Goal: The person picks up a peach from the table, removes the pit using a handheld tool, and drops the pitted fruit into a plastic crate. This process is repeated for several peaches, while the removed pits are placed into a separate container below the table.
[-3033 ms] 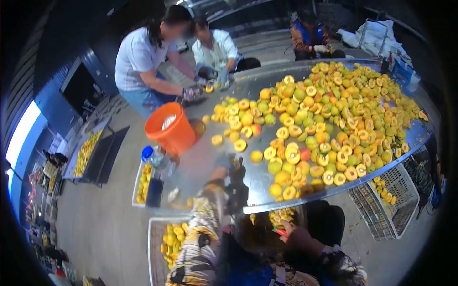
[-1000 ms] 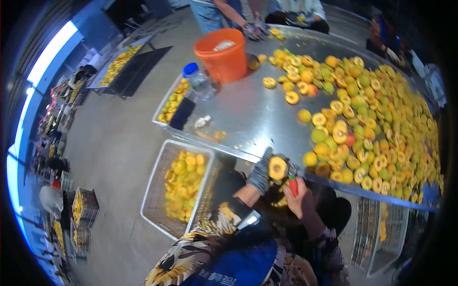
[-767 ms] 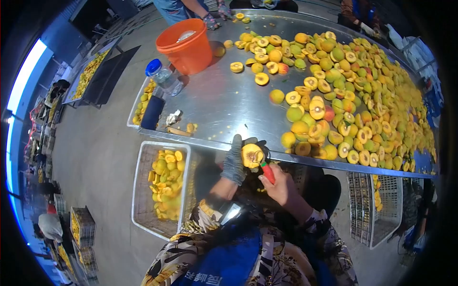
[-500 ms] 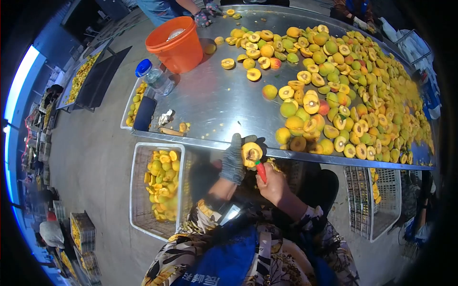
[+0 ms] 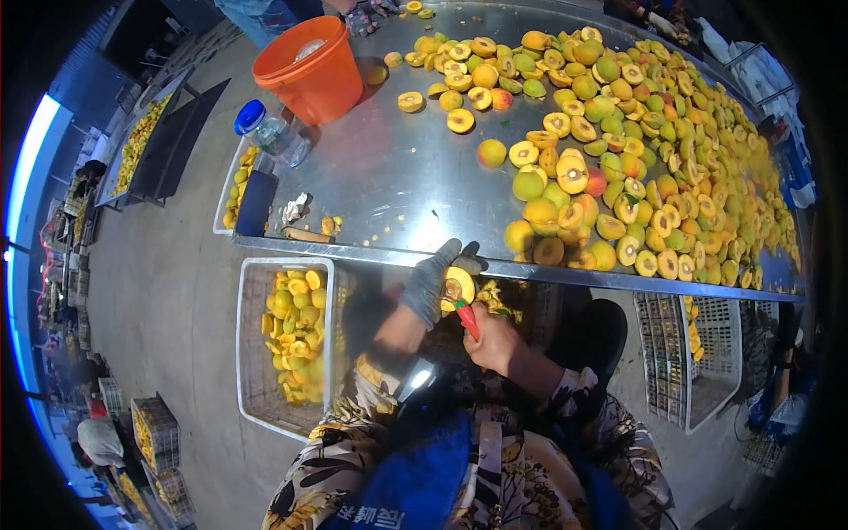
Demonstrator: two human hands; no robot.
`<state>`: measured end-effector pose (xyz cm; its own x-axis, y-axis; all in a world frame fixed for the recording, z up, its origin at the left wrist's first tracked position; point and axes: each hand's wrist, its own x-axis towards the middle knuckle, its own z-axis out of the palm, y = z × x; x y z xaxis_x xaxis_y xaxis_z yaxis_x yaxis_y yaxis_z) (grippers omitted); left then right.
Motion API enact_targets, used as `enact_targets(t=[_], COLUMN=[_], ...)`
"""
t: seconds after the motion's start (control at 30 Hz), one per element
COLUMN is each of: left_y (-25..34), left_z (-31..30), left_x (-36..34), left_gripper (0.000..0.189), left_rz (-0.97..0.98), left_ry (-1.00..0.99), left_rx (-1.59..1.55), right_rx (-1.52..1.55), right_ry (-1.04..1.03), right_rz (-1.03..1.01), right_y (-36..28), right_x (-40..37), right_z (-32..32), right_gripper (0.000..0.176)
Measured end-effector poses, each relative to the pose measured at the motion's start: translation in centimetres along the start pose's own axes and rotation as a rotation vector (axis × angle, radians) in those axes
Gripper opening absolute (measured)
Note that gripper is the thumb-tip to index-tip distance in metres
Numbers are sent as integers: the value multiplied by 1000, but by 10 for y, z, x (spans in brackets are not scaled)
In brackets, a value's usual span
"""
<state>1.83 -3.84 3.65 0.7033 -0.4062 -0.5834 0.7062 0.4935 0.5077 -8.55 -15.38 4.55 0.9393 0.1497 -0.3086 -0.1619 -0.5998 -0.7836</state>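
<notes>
My left hand (image 5: pixel 428 290), in a grey glove, is closed around a halved yellow peach (image 5: pixel 457 280), cut face towards me. In my bare right hand (image 5: pixel 495 343) is a pitting tool with a red handle (image 5: pixel 469 323). Its tip meets the lower part of the peach half; the working end is mostly hidden, so its exact shape cannot be told. Both hands are just below the front edge of the metal table (image 5: pixel 371 199). On the table's right side lies a large heap of halved peaches (image 5: pixel 654 163), many with brown pits in them.
An orange bucket (image 5: pixel 322 84) and a blue-lidded plastic jar (image 5: pixel 281 146) stand at the table's left. Beneath the edge is a crate (image 5: pixel 331 344) of peach halves; another crate (image 5: pixel 714 367) stands right. Peach scraps (image 5: pixel 499 296) lie below my hands. Gloved co-worker hands (image 5: pixel 362 18) are at the far edge.
The view has shifted a little. My hands, with the peach half and tool, are slightly lower relative to the table edge, and the tool has moved left against the fruit.
</notes>
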Motion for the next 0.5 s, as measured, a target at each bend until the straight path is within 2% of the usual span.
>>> enact_targets(t=[0.03,0.07,0.17,0.27,0.37,0.47,0.5], left_y=[1,-2,-8,-7,-14,-26,-25], left_z=[-2,-7,-10,18,23,21,16], left_x=[1,4,12,-5,-7,-7,-5], left_gripper=[34,34,35,37,38,41,42], left_rz=[-30,27,78,206,300,439,368], left_ry=[-19,-13,-22,24,22,112,70], left_rx=[43,158,54,-122,-126,-35,-38], right_rx=[-14,-9,34,126,116,117,109], right_ry=[-12,9,102,259,267,323,277], right_rz=[-10,-28,-57,-42,32,62,58], right_y=[3,6,13,6,2,2,5], right_x=[1,3,8,10,6,3,3], right_z=[1,0,2,6,6,17,19], right_gripper=[28,27,24,19,18,20,21])
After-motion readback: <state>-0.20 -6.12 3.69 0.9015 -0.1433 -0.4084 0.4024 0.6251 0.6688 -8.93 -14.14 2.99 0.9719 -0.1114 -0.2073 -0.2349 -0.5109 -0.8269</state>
